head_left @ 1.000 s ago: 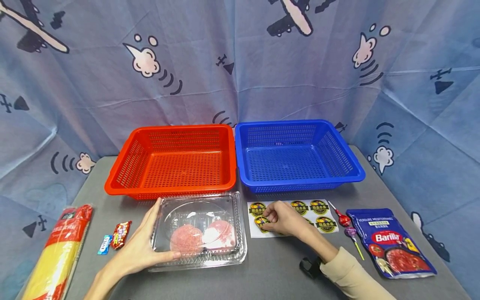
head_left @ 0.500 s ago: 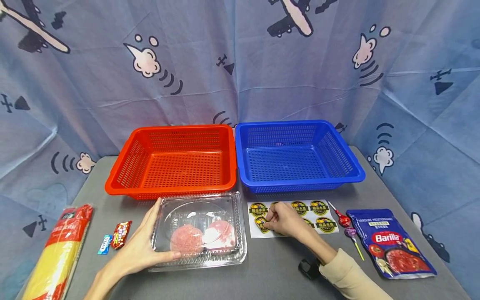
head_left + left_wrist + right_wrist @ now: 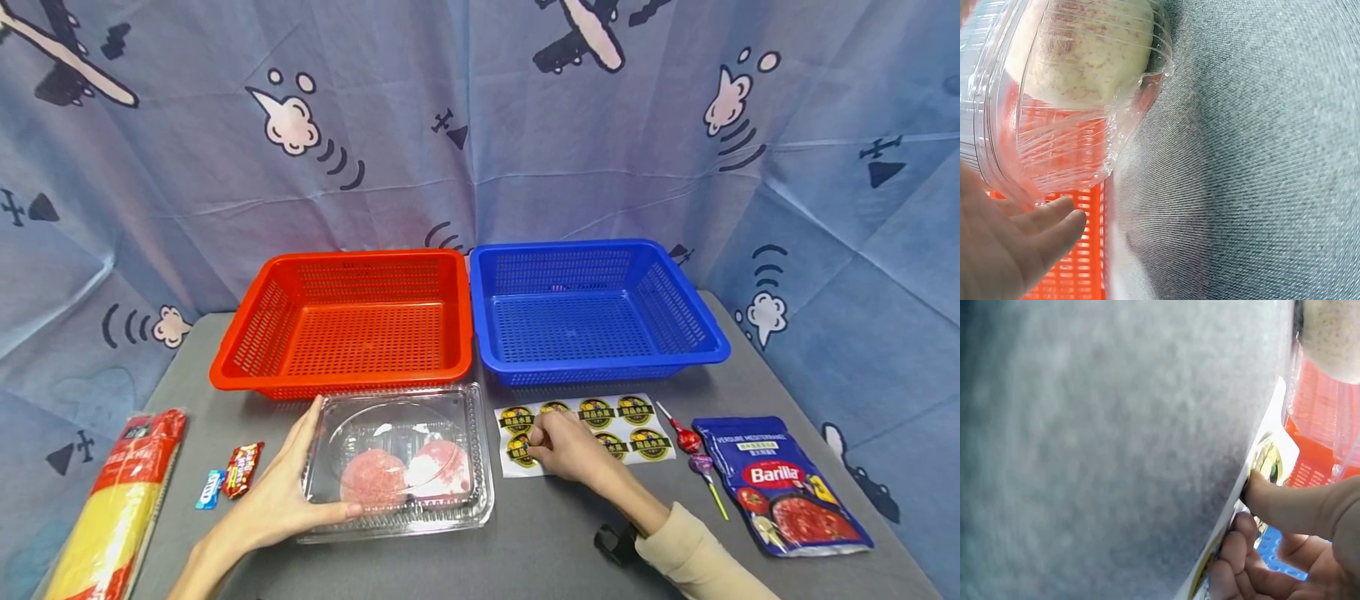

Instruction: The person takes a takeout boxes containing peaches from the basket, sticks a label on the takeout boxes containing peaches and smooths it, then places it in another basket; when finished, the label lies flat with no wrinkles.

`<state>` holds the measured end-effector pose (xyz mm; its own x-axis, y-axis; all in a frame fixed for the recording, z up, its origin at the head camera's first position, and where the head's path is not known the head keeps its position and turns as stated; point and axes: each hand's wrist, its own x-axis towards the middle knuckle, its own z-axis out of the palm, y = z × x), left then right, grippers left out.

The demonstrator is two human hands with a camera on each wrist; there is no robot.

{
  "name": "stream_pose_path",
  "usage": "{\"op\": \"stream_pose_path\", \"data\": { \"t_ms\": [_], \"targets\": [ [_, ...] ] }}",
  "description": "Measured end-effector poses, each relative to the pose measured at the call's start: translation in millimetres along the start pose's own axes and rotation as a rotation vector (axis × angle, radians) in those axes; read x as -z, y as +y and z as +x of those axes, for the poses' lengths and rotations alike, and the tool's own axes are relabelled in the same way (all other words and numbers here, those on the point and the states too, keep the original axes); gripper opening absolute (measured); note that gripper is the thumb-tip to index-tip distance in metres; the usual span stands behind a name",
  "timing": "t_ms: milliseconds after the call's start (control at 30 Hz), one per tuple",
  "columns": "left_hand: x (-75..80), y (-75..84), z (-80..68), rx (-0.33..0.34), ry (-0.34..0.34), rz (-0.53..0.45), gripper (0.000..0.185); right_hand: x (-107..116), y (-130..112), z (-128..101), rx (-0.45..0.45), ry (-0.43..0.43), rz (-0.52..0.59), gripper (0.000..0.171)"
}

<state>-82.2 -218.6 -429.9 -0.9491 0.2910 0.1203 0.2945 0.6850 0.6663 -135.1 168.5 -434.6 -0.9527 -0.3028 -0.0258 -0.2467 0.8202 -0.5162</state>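
A clear plastic clamshell box (image 3: 390,521) holds two round, reddish fruits, one of them (image 3: 372,479) at the left. My left hand (image 3: 270,504) rests against the box's left side, fingers straight, thumb along the front. In the left wrist view, those fingers (image 3: 1054,234) touch the box rim. My right hand (image 3: 573,450), fingers curled, pinches at the right edge of a round black-and-yellow sticker (image 3: 519,450) on a white sticker sheet (image 3: 512,472). The right wrist view has the thumb (image 3: 1272,500) beside that sticker; the hand covers part of the sheet.
Behind stand a red basket (image 3: 360,379) and a blue basket (image 3: 600,367). At left lie a red-and-yellow packet (image 3: 112,508) and two small candy packs, one red (image 3: 243,469), one blue (image 3: 210,489). At right are two lollipops (image 3: 701,462) and a Barilla pouch (image 3: 783,492).
The right hand has shifted slightly left, its fingers more tightly curled at the sticker. The sheet's right part has moved slightly with it. The left hand and box have stayed still.
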Motion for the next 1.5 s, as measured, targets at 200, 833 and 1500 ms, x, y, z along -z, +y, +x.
{"op": "stream_pose_path", "data": {
  "t_ms": [200,833,1500],
  "targets": [
    [0.3,0.1,0.4,-0.001,-0.001,-0.002,0.142,3,1,0,0.029,-0.016,0.005,0.019],
    [-0.9,-0.5,0.1,-0.007,0.004,-0.002,0.143,20,5,10,0.020,-0.216,0.087,0.029],
    [0.0,0.0,-0.1,-0.003,0.000,-0.005,0.143,18,0,5,0.079,-0.232,-0.032,0.030]
  ]
}}
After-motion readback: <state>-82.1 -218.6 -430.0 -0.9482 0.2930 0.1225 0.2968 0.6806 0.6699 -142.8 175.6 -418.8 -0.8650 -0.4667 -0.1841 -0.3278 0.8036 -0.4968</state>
